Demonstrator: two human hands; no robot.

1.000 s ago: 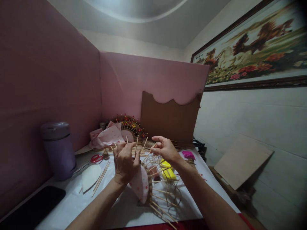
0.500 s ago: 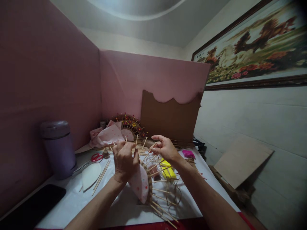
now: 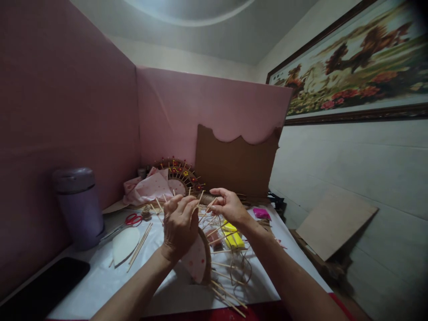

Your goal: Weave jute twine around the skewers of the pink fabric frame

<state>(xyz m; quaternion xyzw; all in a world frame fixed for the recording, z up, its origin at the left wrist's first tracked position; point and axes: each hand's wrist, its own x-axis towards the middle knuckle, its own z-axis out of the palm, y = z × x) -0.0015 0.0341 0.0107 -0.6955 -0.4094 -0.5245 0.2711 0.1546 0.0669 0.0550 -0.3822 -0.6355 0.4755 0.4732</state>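
Observation:
My left hand (image 3: 180,227) grips the top of a half-round woven piece (image 3: 199,261) with pink dotted fabric and thin wooden sticks (image 3: 227,298) fanning out of its rim. It stands on edge on the white table (image 3: 100,281). My right hand (image 3: 229,207) is just to the right, fingers pinched on a strand or stick among the upper sticks; what exactly it pinches is too small to tell. A brown cord (image 3: 242,272) trails below the piece.
A purple flask (image 3: 78,205) stands at left, a black phone (image 3: 43,290) at the front left. Red scissors (image 3: 132,220), a white oval cutout (image 3: 125,240), loose sticks (image 3: 140,243), yellow (image 3: 234,238) and pink packets (image 3: 261,213), a finished fan (image 3: 180,174), pink cloth (image 3: 147,189) and brown cardboard (image 3: 234,165) lie behind.
My left hand has shifted a little to the right along the piece's top, closer to my right hand. The right hand has barely moved.

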